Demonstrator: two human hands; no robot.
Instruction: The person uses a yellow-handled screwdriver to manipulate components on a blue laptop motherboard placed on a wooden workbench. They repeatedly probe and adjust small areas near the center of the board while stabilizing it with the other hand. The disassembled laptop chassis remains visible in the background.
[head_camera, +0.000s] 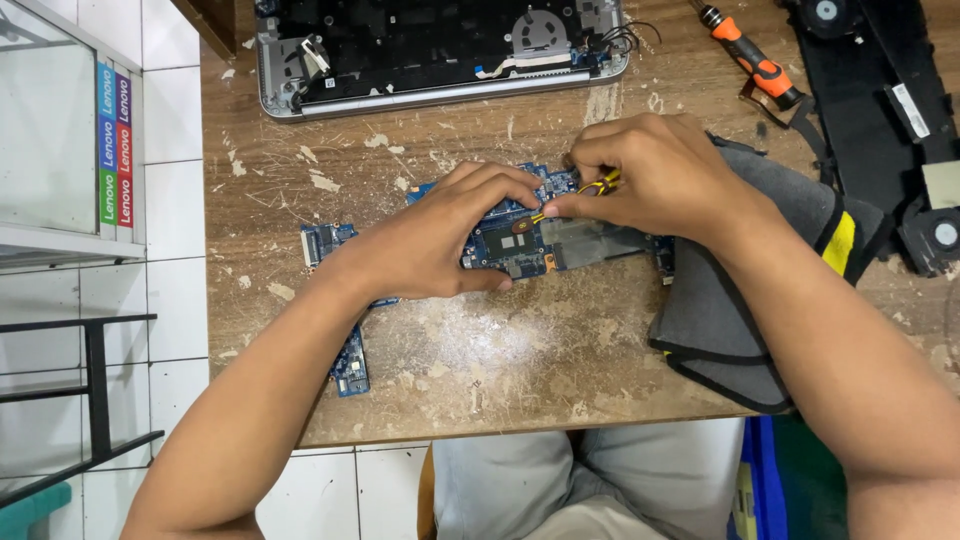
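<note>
A blue laptop circuit board (515, 250) lies flat on the worn wooden table (480, 350). My left hand (430, 240) presses down on its left part, fingers arched over the chip area. My right hand (660, 175) pinches a small yellow-and-black tool (598, 186) whose tip touches the board near its top edge. A narrow arm of the board (350, 365) sticks out toward the table's front, beside my left forearm.
An opened laptop shell (430, 50) with a fan lies at the back. An orange-and-black screwdriver (750, 55) and a black cover (880, 100) sit back right. A grey cloth (720, 310) lies under my right wrist. A glass cabinet (60, 130) stands left.
</note>
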